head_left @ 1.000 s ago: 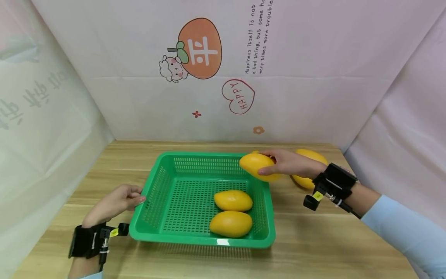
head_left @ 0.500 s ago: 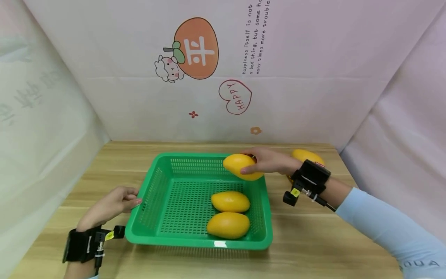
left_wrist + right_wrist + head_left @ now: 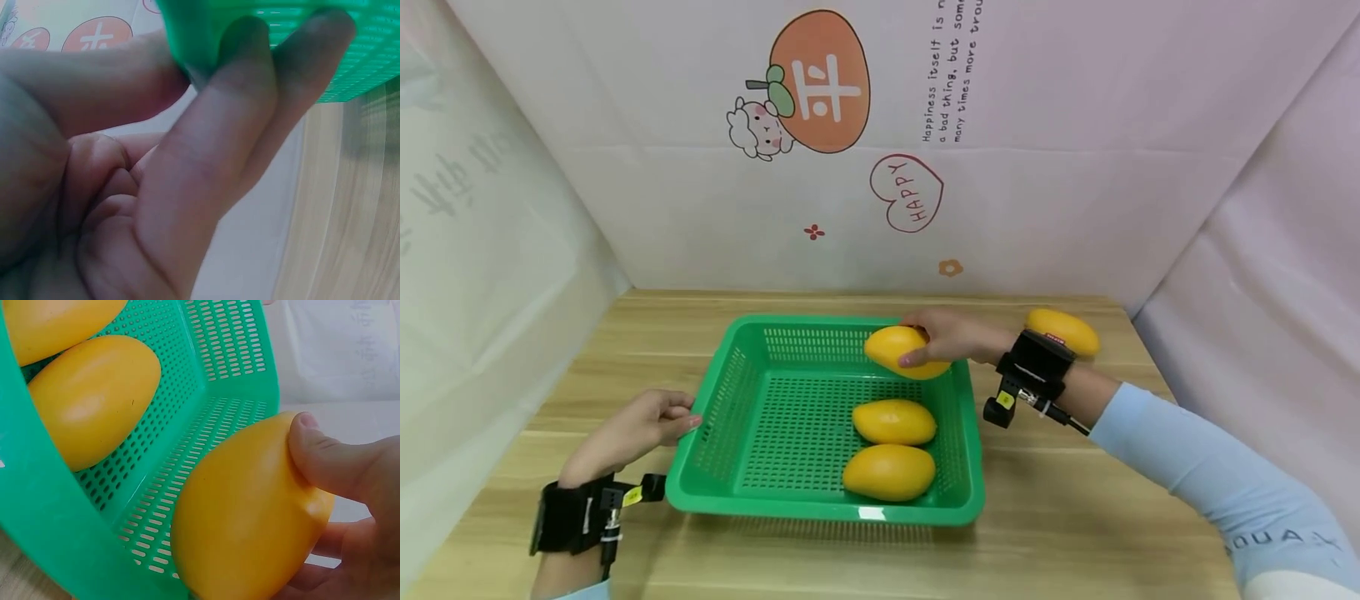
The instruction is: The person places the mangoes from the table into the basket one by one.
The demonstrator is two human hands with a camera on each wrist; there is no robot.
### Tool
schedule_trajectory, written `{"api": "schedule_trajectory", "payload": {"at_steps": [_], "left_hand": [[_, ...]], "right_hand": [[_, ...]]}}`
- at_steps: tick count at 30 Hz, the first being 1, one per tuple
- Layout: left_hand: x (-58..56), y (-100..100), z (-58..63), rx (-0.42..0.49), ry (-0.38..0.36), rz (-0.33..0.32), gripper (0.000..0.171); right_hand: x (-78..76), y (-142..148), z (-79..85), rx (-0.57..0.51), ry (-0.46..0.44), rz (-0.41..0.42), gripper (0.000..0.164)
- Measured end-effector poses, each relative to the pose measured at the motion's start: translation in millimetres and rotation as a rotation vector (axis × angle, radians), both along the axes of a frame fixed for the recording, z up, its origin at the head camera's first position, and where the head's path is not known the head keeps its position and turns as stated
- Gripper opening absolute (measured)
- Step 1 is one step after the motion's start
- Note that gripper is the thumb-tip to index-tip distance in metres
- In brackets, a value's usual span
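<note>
A yellow mango (image 3: 897,348) is gripped by my right hand (image 3: 953,335) over the back right corner of the green basket (image 3: 805,507). In the right wrist view, the thumb presses on one side of this mango (image 3: 244,512) and the other fingers are partly hidden beneath it. Two more mangoes, a rear one (image 3: 894,422) and a front one (image 3: 889,472), lie side by side on the basket floor at the right. My left hand (image 3: 631,435) pinches the basket's left rim, with the thumb and fingers (image 3: 250,75) on either side of the green wall.
Another mango (image 3: 1066,331) rests on the wooden table (image 3: 1060,517) at the back right, behind the right wrist's camera strap. A white printed cloth (image 3: 1045,208) hangs behind the table, and more cloth lines both sides.
My right hand has carried the mango leftward, from the basket's right edge to over its back right corner. My left hand keeps its hold on the rim. The head view has shifted slightly.
</note>
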State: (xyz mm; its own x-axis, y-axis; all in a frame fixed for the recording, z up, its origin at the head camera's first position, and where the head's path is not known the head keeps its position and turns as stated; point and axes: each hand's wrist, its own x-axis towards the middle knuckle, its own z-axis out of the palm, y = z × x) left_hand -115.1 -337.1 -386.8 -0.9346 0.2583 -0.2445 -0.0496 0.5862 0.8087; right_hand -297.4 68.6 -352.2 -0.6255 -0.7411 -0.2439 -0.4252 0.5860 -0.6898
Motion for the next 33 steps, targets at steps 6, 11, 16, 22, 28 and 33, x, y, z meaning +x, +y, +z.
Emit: {"api": "schedule_trajectory", "payload": {"at_steps": [6,11,16,22,28,33], "left_hand": [[2.1,-0.5,1.1,0.008,-0.01,-0.012,0.034],[3.6,0.8,-1.4,0.036,-0.016,-0.02,0.032],[4.3,1.1,-2.2,0.03,-0.025,-0.004,0.032],[4.0,2.5,-2.1,0.012,-0.035,0.011,0.032],[2.7,3.0,-0.8,0.007,-0.018,0.002,0.039],[2.2,2.9,2.7,0.013,-0.014,-0.003,0.035]], "right_hand": [[0.6,-6.1,-2.6,0.035,0.001,0.024,0.037],[2.4,-12.2,-8.5,0.06,-0.017,0.012,0.032],[3.3,-19.2,-16.1,0.092,-0.018,0.03,0.024],[4.7,-24.6,-22.4,0.136,-0.005,0.042,0.034],[2.9,-27.8,-23.8,0.183,-0.027,0.028,0.035],[0.4,-31.8,-22.5,0.234,-0.052,0.014,0.03]]}}
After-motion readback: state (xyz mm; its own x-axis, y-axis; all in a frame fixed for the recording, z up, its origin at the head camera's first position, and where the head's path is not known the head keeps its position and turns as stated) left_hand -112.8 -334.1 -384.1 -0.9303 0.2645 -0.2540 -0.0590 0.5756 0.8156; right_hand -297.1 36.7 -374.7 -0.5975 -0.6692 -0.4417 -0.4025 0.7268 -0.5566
